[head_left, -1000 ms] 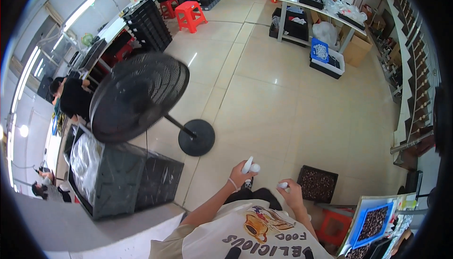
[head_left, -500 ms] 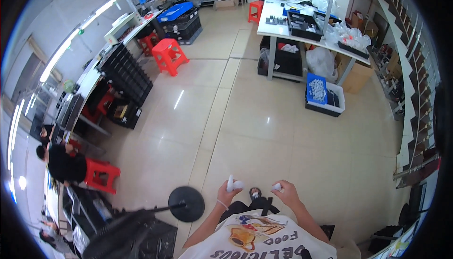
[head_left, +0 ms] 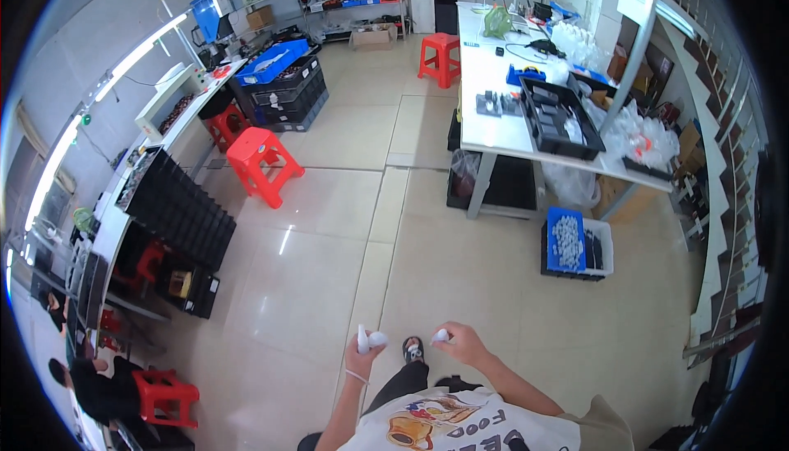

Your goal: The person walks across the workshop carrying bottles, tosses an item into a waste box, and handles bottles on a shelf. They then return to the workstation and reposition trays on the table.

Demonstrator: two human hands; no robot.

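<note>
My left hand (head_left: 359,360) is closed around white plastic-looking pieces: a slim upright one (head_left: 362,337) and a rounded one (head_left: 378,339) beside it. Their exact kind is too small to make out. A little to the right, my right hand (head_left: 464,344) pinches a small white rounded piece (head_left: 441,336) between thumb and fingers. Both hands are in front of my body above the tiled floor, apart from each other, and neither touches a table.
Ahead on the right stands a white workbench (head_left: 485,134) with black trays; a blue bin (head_left: 565,241) of small grey pieces is on the floor by it. Red stools (head_left: 263,155), stacked black crates (head_left: 177,212) and a seated person (head_left: 103,393) are on the left. Stairs rise at far right.
I have moved forward: the workbench, bins and stools appear lower and nearer. A black round base at lower left has left the view. Both hands still hold the white pieces.
</note>
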